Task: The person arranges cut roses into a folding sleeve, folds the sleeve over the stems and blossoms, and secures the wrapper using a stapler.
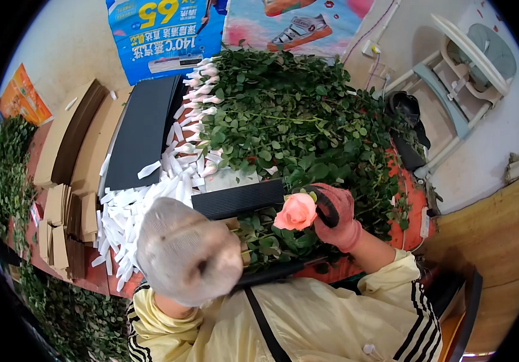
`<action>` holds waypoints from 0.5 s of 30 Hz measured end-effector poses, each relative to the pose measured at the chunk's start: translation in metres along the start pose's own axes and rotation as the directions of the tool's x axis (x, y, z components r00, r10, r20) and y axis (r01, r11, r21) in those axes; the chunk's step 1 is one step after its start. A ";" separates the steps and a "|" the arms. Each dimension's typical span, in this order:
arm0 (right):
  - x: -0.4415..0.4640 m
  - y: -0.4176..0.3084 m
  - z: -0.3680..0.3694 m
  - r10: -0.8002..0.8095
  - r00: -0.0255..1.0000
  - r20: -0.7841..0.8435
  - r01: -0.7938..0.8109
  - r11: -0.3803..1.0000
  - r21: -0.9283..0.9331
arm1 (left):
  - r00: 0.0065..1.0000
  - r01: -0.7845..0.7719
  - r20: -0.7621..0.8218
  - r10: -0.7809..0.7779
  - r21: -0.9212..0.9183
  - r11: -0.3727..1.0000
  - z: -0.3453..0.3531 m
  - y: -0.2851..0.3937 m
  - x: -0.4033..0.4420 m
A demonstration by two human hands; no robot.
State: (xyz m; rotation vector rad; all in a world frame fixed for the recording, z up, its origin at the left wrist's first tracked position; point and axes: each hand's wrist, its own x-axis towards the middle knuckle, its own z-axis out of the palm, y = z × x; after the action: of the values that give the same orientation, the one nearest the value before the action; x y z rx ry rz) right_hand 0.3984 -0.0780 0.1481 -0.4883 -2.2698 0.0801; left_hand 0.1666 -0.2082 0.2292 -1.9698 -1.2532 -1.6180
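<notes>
A salmon-pink rose [296,212] faces up beside my right hand [335,216], which wears a pink glove with dark finger parts. Those fingers are closed round it just below the bloom; most of its stem is hidden. My left hand [188,250], in a greyish, stained knit glove, is raised close to the camera. It looks like a rounded lump with no separate fingers visible, so its grip cannot be made out. Between the hands lies a black ribbed strip [238,198]. White sleeves [123,232] lie heaped beyond and left of my left hand.
Leafy rose stems [289,108] cover the table's right side, with white-sleeved blooms [194,114] lined up along their left edge. Dark flat sheets [142,133], long cardboard pieces [69,136] and small cardboard stacks [57,232] lie left. A high chair [461,75] stands at right.
</notes>
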 end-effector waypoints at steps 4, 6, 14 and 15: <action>0.002 0.000 -0.002 0.006 1.000 0.027 -0.006 1.000 0.018 | 0.983 0.145 -0.116 -0.144 0.000 0.989 0.009 -0.013 -0.013; 0.003 0.006 -0.008 0.035 0.999 -0.037 -0.031 0.995 0.094 | 0.958 0.276 -0.070 -0.278 -0.041 0.960 0.008 -0.021 -0.021; 0.037 0.044 -0.104 0.192 0.695 -0.693 -0.072 0.977 0.198 | 0.633 0.422 0.625 -0.458 0.217 0.880 0.014 -0.031 -0.137; 0.041 0.029 -0.098 0.082 0.845 -0.529 -0.050 0.996 0.073 | 0.613 0.419 0.631 -0.475 0.249 0.873 0.021 -0.025 -0.140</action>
State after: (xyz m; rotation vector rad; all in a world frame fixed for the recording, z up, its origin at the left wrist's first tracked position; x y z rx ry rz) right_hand 0.4540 -0.0454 0.2380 -0.4881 -1.6990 0.0369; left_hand 0.1628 -0.2395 0.0888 -2.4322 -2.2016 -0.9572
